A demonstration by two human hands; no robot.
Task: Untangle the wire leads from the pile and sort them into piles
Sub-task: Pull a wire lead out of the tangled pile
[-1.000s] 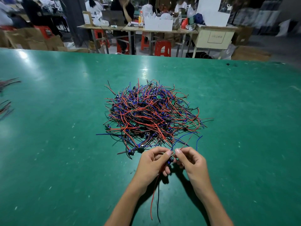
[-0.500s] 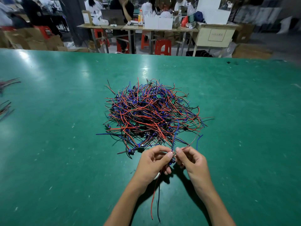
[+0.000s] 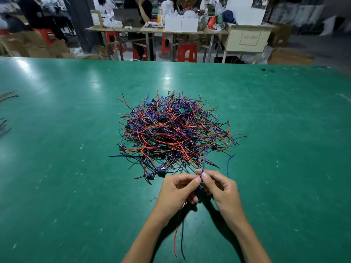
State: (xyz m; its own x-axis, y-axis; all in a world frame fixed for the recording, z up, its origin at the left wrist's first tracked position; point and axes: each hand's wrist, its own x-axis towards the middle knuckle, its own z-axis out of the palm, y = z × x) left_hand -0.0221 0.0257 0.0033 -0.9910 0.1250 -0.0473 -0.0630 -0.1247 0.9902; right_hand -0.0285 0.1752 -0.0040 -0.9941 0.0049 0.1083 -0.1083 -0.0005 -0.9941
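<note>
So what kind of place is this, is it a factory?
Probably a small workshop where electronics get put together by hand. A big tangled pile of wire leads sits on a wide green work table, and behind it are more worktables with boxes, red plastic stools and other people working.

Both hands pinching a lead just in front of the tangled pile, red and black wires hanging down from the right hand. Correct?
Not quite: the head view shows the red and black wires hanging from the left hand, not the right hand. Both pinch a lead in front of the pile.
</note>
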